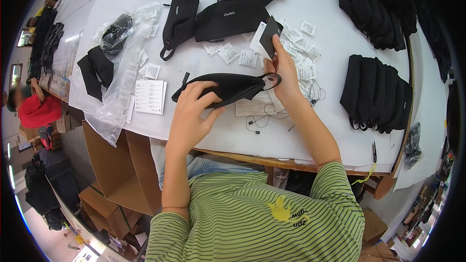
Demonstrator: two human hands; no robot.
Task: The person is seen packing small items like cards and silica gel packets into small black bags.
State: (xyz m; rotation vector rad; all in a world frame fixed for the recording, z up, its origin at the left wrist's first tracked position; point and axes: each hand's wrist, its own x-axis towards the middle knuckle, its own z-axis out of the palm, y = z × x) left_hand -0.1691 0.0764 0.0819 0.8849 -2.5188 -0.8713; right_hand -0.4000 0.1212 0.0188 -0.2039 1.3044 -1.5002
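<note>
A small black zip pouch (pixel 238 87) is held over the table in front of me, its mouth gaping. My left hand (pixel 190 111) grips its left end, with the fingers bent over the upper rim and the thumb below. Up at the right, my right hand (pixel 285 73) pinches a black hang tag (pixel 268 40) together with white cards (pixel 257 39) between thumb and fingers. The pouch's wrist loop (pixel 275 81) lies against that same hand; whether the fingers hold it is hidden.
Several finished black pouches (pixel 228 14) lie at the far side. Small white labels (pixel 229 53) are scattered nearby. White leaflets (pixel 149 96) and a clear plastic bag (pixel 109 111) sit left. Black strings (pixel 264 119), stacked pouches (pixel 374 94) and thread snips (pixel 374 151) are toward the right.
</note>
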